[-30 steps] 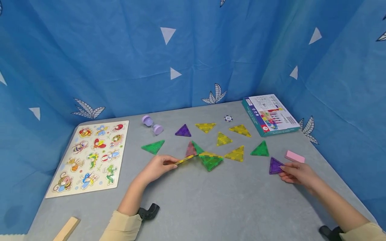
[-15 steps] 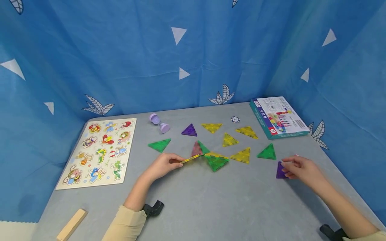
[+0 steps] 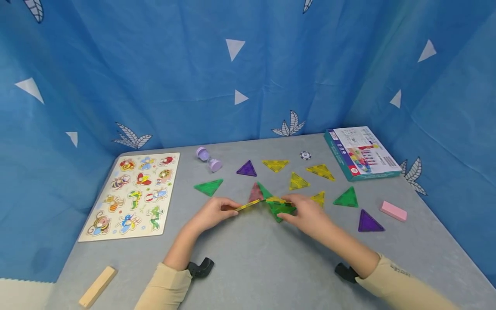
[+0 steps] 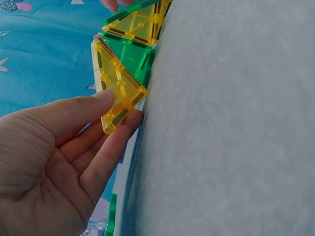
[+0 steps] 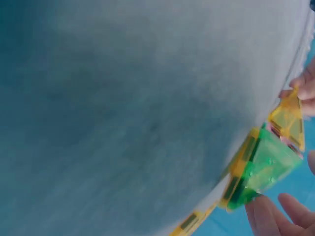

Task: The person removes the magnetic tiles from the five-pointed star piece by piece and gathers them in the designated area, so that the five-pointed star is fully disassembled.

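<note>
My left hand (image 3: 212,213) is pinching a yellow tile (image 4: 118,81), frame centre. My right hand (image 3: 310,215) is touching and partly hiding the green tile (image 3: 282,208) just right; can't tell if I'm pinching. Box (image 3: 363,153) upper right, chip (image 3: 305,155) and right sleeve (image 3: 404,282) are carrying print too small to read.

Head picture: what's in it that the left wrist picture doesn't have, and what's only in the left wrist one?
Only head: the teal-and-white cardboard box and tan rectangular wooden block. Only left wrist: the palm side of the person's left grip. Both: that grip pinching a clear yellow triangular plastic tile, and the grey table.
</note>
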A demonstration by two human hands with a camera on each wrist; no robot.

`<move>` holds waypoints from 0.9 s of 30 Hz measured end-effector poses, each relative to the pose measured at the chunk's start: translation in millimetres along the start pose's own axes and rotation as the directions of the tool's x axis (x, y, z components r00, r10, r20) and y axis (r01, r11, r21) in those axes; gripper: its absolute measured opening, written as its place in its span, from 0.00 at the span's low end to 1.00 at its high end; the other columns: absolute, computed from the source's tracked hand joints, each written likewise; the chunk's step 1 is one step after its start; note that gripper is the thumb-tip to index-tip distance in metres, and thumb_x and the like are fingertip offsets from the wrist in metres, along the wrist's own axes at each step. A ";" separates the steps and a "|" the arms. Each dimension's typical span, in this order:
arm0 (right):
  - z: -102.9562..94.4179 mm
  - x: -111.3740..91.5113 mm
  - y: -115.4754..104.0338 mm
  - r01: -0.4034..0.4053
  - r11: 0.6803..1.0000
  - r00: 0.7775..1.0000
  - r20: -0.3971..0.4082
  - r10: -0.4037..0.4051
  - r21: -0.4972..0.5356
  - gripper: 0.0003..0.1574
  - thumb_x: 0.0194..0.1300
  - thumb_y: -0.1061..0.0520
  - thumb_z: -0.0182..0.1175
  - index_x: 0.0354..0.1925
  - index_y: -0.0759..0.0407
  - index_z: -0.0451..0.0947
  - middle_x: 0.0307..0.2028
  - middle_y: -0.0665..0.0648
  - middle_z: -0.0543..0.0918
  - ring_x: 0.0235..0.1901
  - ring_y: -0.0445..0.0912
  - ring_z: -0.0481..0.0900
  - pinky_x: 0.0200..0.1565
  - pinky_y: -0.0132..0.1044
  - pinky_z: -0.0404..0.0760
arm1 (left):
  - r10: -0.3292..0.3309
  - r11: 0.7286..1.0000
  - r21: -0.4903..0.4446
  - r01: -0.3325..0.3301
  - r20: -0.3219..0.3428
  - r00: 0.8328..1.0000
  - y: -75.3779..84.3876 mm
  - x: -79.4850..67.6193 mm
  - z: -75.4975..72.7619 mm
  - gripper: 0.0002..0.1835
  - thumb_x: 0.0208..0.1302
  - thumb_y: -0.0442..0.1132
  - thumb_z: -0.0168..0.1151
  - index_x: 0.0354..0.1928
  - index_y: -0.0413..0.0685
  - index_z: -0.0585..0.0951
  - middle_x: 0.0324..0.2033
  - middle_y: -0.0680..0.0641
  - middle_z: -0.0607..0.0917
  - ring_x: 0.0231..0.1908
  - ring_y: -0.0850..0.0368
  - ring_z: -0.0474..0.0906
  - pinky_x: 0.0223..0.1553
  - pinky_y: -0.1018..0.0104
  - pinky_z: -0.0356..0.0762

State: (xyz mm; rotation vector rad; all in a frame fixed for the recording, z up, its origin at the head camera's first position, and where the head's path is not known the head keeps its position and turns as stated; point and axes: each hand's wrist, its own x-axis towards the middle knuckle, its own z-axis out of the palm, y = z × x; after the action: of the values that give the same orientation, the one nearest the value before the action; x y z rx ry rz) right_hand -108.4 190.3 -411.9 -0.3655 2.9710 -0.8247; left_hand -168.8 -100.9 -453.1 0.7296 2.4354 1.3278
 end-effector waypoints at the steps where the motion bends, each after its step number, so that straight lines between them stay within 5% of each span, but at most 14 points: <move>1: 3.0 2.6 -2.2 0.016 0.999 1.000 -0.012 -0.016 -0.037 0.33 0.55 0.43 0.67 0.55 0.56 0.75 0.51 0.55 0.78 0.49 0.51 0.77 0.46 0.46 0.77 | -0.005 1.000 0.001 0.005 0.000 1.000 0.0 0.0 0.3 0.10 0.59 0.38 0.64 0.42 0.48 0.85 0.38 0.50 0.85 0.38 0.61 0.80 0.39 0.68 0.77; 10: 14.7 12.2 -7.2 0.119 0.969 0.988 -0.074 -0.138 -0.218 0.30 0.51 0.40 0.69 0.48 0.55 0.78 0.46 0.54 0.80 0.49 0.52 0.76 0.49 0.48 0.75 | 0.005 0.999 0.036 -0.005 0.000 1.000 3.2 -0.3 4.0 0.09 0.57 0.37 0.66 0.41 0.49 0.86 0.35 0.53 0.86 0.35 0.64 0.80 0.37 0.69 0.77; 19: 20.6 25.1 -10.1 0.152 0.968 0.986 -0.032 -0.161 -0.202 0.25 0.52 0.47 0.70 0.47 0.55 0.77 0.41 0.52 0.80 0.40 0.48 0.79 0.38 0.43 0.79 | -0.003 0.999 0.054 0.002 0.008 1.000 10.0 -8.7 4.9 0.09 0.58 0.34 0.65 0.41 0.44 0.85 0.34 0.51 0.85 0.34 0.62 0.80 0.35 0.71 0.77; 27: 17.9 27.5 -6.4 0.155 0.970 0.987 -0.010 -0.160 -0.187 0.25 0.53 0.49 0.70 0.48 0.55 0.77 0.43 0.54 0.80 0.42 0.50 0.79 0.40 0.45 0.79 | 0.003 0.996 0.086 -0.003 -0.001 1.000 10.0 -14.6 1.6 0.08 0.58 0.31 0.63 0.40 0.44 0.85 0.35 0.50 0.85 0.35 0.62 0.80 0.36 0.70 0.77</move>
State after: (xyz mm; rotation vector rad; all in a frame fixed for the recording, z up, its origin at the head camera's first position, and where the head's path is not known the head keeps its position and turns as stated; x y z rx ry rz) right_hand -132.1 169.5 -423.3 -0.6099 3.0828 -0.5667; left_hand -152.8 -103.2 -445.6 0.7543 2.5066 1.2316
